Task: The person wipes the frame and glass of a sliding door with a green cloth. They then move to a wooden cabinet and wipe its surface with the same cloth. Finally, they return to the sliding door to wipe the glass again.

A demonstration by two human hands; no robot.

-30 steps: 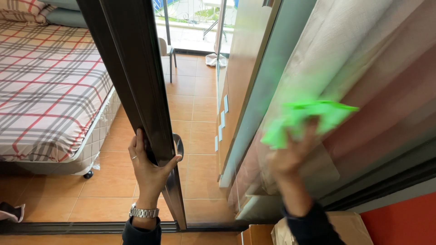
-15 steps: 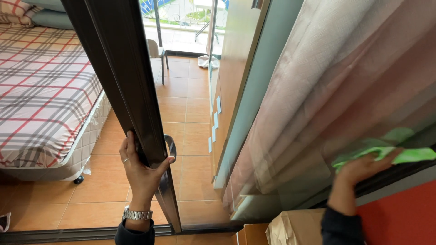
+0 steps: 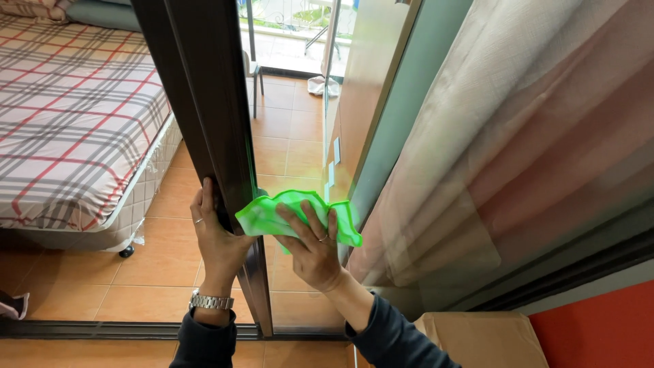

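Observation:
My right hand (image 3: pixel 315 247) presses a bright green cloth (image 3: pixel 272 214) flat against the glass pane (image 3: pixel 300 136), right beside the dark door frame (image 3: pixel 211 123). The cloth's left edge touches the frame. My left hand (image 3: pixel 216 235), with a metal watch on its wrist, grips the frame's edge just to the left of the cloth. Both sleeves are dark.
A bed with a plaid cover (image 3: pixel 68 116) stands at the left on an orange tiled floor (image 3: pixel 163 266). A pale curtain (image 3: pixel 518 157) hangs behind the glass at the right. A cardboard box (image 3: pixel 484 337) sits at the lower right, next to a red surface (image 3: pixel 606 327). Chair legs show further back.
My right hand has swept the green cloth from the far right of the glass leftwards to the door frame. My left hand has kept its grip on the frame.

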